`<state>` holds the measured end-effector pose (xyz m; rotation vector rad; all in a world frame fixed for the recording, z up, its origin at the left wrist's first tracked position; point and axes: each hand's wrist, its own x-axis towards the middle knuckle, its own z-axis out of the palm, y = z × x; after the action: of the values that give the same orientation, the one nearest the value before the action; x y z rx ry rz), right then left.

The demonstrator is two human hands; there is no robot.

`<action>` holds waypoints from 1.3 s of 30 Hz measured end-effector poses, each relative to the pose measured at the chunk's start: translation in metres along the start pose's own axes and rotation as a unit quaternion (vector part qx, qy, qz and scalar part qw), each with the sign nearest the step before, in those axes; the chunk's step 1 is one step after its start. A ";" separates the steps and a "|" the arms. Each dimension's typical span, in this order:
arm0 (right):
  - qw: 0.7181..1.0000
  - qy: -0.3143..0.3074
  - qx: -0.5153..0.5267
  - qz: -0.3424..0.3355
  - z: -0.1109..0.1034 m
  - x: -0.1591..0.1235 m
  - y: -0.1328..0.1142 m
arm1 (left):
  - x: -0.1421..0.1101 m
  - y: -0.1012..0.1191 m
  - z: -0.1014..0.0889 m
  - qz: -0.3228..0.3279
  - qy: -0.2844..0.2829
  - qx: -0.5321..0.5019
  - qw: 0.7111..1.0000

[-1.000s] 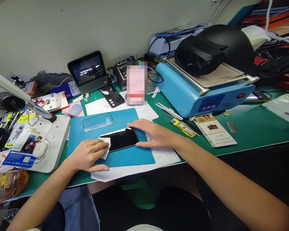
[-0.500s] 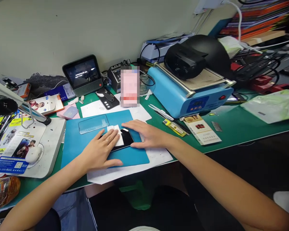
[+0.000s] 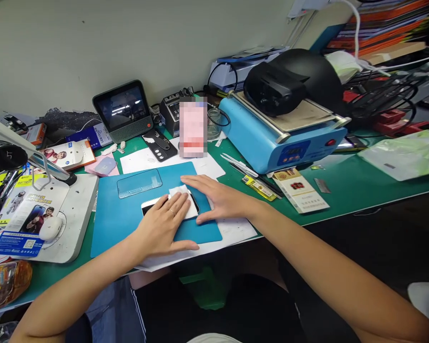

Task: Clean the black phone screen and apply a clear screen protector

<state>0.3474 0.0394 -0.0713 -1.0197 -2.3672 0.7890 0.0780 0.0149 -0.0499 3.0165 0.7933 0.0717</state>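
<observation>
A smartphone [image 3: 148,206] with a dark screen lies face up on a blue mat [image 3: 109,224]. My left hand [image 3: 166,221] rests flat over it, fingers outstretched, pressing a folded white wipe [image 3: 190,206] onto the right part of the screen. The wipe and fingers cover much of the phone. At the phone's right end, my right hand [image 3: 221,197] curves around it, thumb by the near corner and fingers along the far edge. Behind the phone, a clear screen protector with a black border [image 3: 139,184] lies on the mat.
A blue heating machine [image 3: 271,138] with a black headset [image 3: 273,88] on top stands at the right. A smart display [image 3: 123,107], a black phone back [image 3: 160,144] and a pink-screened phone [image 3: 193,128] are behind. A white lamp base [image 3: 80,214] stands left; a cigarette pack [image 3: 302,193] lies right.
My left hand has slid the wipe to the right across the screen, uncovering the phone's left end. My right hand stays at the right end, nearly unmoved.
</observation>
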 end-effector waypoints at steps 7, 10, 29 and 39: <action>1.000 -0.003 0.008 0.006 0.001 0.002 0.004 | 0.002 0.000 -0.004 0.004 -0.012 -0.001 1.000; 1.000 -0.006 0.005 0.005 0.001 0.002 0.004 | 0.002 0.003 -0.004 0.005 -0.020 -0.021 1.000; 1.000 -0.021 0.001 0.008 0.000 0.001 0.003 | 0.008 -0.008 -0.009 0.043 -0.041 -0.055 0.997; 1.000 -0.001 0.011 -0.017 0.001 0.005 0.006 | 0.006 -0.010 -0.017 0.060 -0.060 -0.040 0.996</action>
<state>0.3465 0.0459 -0.0753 -0.9671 -2.3653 0.8014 0.0773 0.0270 -0.0326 2.9564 0.5839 -0.0740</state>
